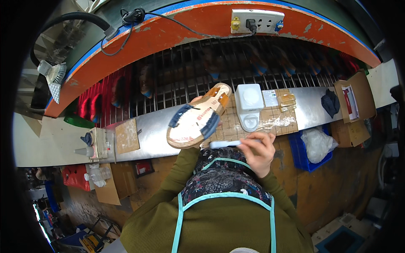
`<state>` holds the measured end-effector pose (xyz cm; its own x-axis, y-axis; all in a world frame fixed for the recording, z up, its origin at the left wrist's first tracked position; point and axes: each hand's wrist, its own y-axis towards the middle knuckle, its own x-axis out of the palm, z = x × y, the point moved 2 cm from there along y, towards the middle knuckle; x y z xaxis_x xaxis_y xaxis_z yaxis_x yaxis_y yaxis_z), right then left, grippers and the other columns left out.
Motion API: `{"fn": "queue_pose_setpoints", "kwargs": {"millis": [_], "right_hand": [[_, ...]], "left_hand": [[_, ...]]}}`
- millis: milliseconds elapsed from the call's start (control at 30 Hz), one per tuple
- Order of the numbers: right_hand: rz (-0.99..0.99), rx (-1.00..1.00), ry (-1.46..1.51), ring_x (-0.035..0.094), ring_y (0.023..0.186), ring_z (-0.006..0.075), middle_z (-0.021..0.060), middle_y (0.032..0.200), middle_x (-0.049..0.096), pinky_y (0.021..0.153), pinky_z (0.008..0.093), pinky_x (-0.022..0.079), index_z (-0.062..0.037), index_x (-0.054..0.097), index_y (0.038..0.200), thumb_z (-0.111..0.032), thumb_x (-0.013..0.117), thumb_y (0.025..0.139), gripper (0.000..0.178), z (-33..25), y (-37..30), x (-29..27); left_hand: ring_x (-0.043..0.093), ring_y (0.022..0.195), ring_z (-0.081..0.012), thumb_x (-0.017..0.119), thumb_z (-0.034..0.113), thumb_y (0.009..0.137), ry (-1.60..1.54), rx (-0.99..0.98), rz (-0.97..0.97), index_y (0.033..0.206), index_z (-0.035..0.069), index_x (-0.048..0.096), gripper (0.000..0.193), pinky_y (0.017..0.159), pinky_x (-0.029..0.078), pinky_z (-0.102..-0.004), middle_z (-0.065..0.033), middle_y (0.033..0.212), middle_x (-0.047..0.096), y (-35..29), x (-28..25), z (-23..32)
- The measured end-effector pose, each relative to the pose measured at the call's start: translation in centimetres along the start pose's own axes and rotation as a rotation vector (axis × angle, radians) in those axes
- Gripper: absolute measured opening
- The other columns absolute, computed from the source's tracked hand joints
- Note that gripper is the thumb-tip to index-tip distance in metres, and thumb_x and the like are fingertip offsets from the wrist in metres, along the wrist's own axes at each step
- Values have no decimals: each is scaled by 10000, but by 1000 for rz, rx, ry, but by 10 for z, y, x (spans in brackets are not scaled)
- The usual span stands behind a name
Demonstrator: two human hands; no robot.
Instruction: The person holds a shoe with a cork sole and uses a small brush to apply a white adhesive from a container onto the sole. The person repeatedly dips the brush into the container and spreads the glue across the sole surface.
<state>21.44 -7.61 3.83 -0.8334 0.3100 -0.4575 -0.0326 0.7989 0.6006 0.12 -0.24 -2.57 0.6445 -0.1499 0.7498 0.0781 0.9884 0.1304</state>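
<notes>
My left hand [196, 99], mostly hidden behind it, grips a shoe on its last [196, 120], bottom side up. That underside is pale, with dark blue fabric folded over both edges and brown material at the narrow end. In my right hand [258, 152] is a slim light-blue brush [225, 144], pinched between thumb and fingers. It looks like a toothbrush; its bristles cannot be made out. The brush is just below and right of the shoe, apart from it. Beyond my right hand, a white plastic dispenser [249, 103] with a small round cup stands on a cardboard sheet [278, 122].
Behind the metal ledge [156, 130], several shoes lie on a rack of metal bars [177, 71] under an orange hood [181, 31]. A yellowish block [287, 102] and a dark cloth [330, 103] lie rightward. A blue crate [300, 152] and an open carton [359, 95] flank the right side.
</notes>
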Motion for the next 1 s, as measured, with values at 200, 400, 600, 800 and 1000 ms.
{"fn": "queue_pose_setpoints", "kwargs": {"millis": [200, 400, 600, 800, 1000], "right_hand": [[-79, 613, -257, 603, 694, 203, 33, 824, 698, 762, 355, 317, -113, 732, 836, -262, 711, 857, 152, 124, -62, 1], [-99, 333, -713, 608, 733, 243, 34, 782, 658, 766, 423, 302, -149, 716, 807, -224, 698, 841, 85, 172, -73, 11], [-152, 147, -835, 601, 750, 246, 35, 814, 644, 783, 463, 319, -153, 707, 802, -218, 698, 835, 73, 184, -71, 18], [-202, 501, -605, 599, 617, 234, 56, 692, 659, 754, 431, 346, -111, 718, 808, -299, 670, 880, 206, 191, -76, 8], [-244, 1108, 231, 618, 603, 148, 91, 683, 674, 540, 327, 392, -92, 722, 846, -328, 666, 902, 249, 234, -109, 4]], "left_hand": [[532, 1192, -246, 822, 323, 756, 239, -2, 300, 1430, 118, 395, 823, 1054, 423, -435, -77, 1368, 506, -33, -72, -9], [452, 1289, -298, 486, 812, 777, -131, 147, 314, 1508, 140, 265, 1018, 1067, 410, -519, -123, 1482, 394, -32, -18, 35], [531, 651, -150, 608, 473, 917, -412, -133, -181, 1510, 84, 264, 789, 952, 406, -417, -73, 1003, 538, -28, 6, 54], [625, 846, -192, 594, 471, 926, -318, -48, 67, 1489, 55, 286, 765, 1004, 359, -426, -114, 1140, 564, -43, -20, 49], [669, 918, -348, 359, 860, 798, -223, -155, 15, 1423, 21, 382, 1047, 617, 611, -417, -298, 1193, 550, -29, -15, 65]]}}
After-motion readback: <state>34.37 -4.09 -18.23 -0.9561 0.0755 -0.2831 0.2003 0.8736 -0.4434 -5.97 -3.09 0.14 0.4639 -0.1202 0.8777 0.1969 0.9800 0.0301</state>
